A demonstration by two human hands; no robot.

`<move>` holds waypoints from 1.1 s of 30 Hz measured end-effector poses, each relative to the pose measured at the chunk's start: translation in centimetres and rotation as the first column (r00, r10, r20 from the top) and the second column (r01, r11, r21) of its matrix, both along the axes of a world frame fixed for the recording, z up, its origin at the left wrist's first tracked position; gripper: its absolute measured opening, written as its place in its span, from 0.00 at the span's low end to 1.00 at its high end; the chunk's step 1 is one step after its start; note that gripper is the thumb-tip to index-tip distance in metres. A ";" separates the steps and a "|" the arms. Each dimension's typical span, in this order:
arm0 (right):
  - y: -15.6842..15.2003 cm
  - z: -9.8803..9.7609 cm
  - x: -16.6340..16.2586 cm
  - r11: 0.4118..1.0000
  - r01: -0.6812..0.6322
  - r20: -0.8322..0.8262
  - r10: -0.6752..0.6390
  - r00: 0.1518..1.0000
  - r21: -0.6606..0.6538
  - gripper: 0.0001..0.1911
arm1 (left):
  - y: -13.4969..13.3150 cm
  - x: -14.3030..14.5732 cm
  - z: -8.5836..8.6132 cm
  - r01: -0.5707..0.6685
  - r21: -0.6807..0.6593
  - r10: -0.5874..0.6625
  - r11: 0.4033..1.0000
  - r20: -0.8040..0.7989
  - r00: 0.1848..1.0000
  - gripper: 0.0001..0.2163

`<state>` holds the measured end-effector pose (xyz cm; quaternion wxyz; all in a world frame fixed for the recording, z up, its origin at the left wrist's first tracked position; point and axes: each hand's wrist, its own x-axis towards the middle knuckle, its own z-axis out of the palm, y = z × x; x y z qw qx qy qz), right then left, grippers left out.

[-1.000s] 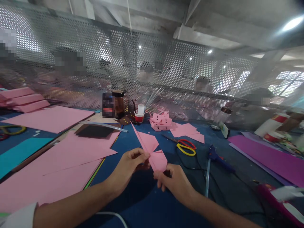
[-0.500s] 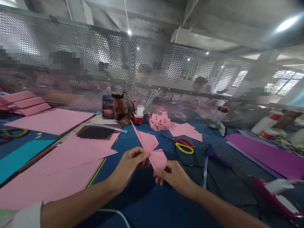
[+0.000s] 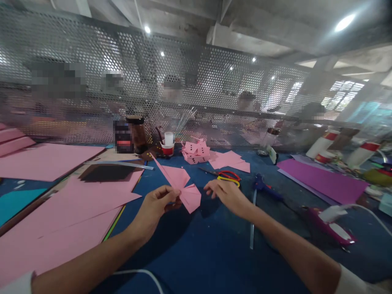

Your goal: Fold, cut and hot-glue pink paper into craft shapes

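Between thumb and fingers, my left hand (image 3: 159,204) pinches a folded pink paper piece (image 3: 176,177) at its narrow middle, with pointed and fan-like flaps spreading out. My right hand (image 3: 226,196) is off the paper, a little to its right, fingers partly bent and apart with nothing in them. Just beyond that hand lie scissors (image 3: 229,176) with red and yellow handles, partly covered by it. A blue glue gun (image 3: 266,188) rests to the right, with a clear glue stick (image 3: 252,228) near it.
Pink sheets (image 3: 79,216) and a dark card (image 3: 107,172) cover the left side. Pink dotted paper pieces (image 3: 196,152) and loose pink cutouts (image 3: 229,160) lie ahead, beside a red-and-white cup (image 3: 167,149). Purple sheets (image 3: 321,179) lie right. A perforated metal screen (image 3: 202,77) stands behind.
My right hand has let go of the pink paper and moved up and right towards the scissors. My left hand keeps its hold. The view has turned slightly right.
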<state>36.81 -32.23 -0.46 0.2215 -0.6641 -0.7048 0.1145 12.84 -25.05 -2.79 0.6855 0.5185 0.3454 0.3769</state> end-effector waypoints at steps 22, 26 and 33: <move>4.2 -0.2 7.7 0.932 0.327 0.490 -0.212 0.846 -0.160 0.18 | -0.1 0.5 -0.8 0.069 0.065 -0.057 0.995 -0.172 0.983 0.15; 2.5 0.9 8.6 0.928 0.354 0.371 -0.288 0.883 -0.120 0.17 | 0.0 0.6 -0.9 0.085 0.041 -0.075 0.996 -0.194 0.978 0.15; -3.0 2.9 6.1 0.970 0.210 -0.060 -0.218 0.974 -0.118 0.18 | 0.0 0.9 -0.6 0.192 0.059 -0.158 0.980 -0.364 0.918 0.15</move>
